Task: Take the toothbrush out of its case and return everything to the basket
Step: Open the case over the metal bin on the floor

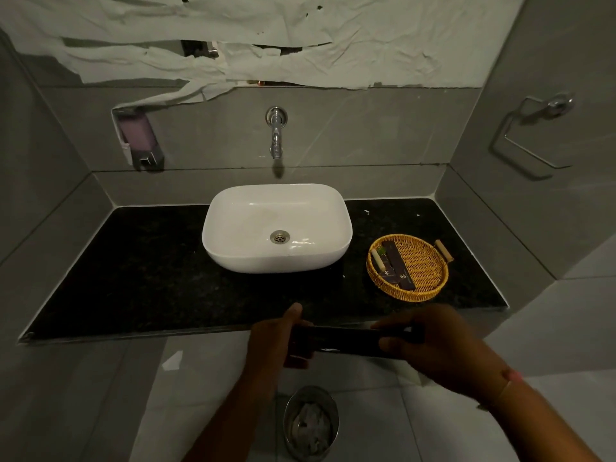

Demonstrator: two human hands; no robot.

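You are gripping the dark toothbrush case [346, 340] with both hands, left hand [283, 338] and right hand [430, 348], below the tabletop [133, 271] edge, so be steadying one end while sliding the other open, basket [407, 266] waiting nearby

Left hand [276, 338] and right hand [430, 345] (2 closed grips) extend forward, level.

Bathroom: white basin [276, 228] w/ wall tap [276, 135], soap dispenser [140, 141], tiled walls.

Bare forearms, pink wristband [510, 378]
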